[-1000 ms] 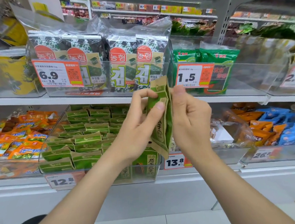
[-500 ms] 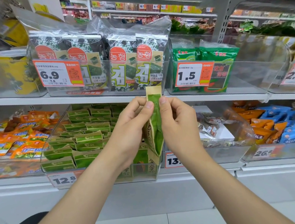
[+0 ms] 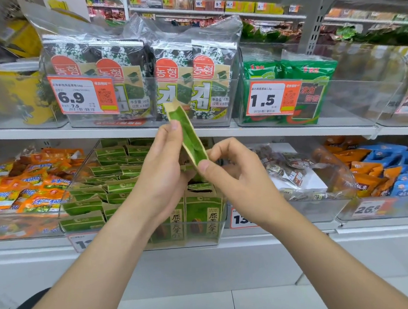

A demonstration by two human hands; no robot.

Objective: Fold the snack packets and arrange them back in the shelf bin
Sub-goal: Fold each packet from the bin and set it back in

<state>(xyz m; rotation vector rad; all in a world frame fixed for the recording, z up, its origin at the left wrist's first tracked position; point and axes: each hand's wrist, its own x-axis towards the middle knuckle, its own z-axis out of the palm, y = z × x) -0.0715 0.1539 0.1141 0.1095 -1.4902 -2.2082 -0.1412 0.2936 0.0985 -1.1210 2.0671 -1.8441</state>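
1. Snack packet [image 3: 189,137]: green face with tan edges, seen nearly edge-on. It is tilted with its top end leaning left, and is held in the air in front of the shelf bin [image 3: 66,210], over the bin's right half.
2. Left hand [image 3: 160,175]: gripping the packet's upper-middle part, thumb on the near face and fingers curled behind.
3. Right hand [image 3: 237,176]: pinching the packet's lower end, thumb tip on the near side and other fingers curled behind.
4. The packet sits between the hands, with the left hand to its left and the right hand below and to its right.
5. The bin is clear plastic and sits on the lower shelf. Stacked green packets [image 3: 109,187] lie in rows across its left and back. Upright packets [image 3: 198,216] stand at its front right corner.
6. Left of the bin are orange packets [image 3: 16,190]. Above the bin, on the upper shelf, are seaweed packs [image 3: 142,81].
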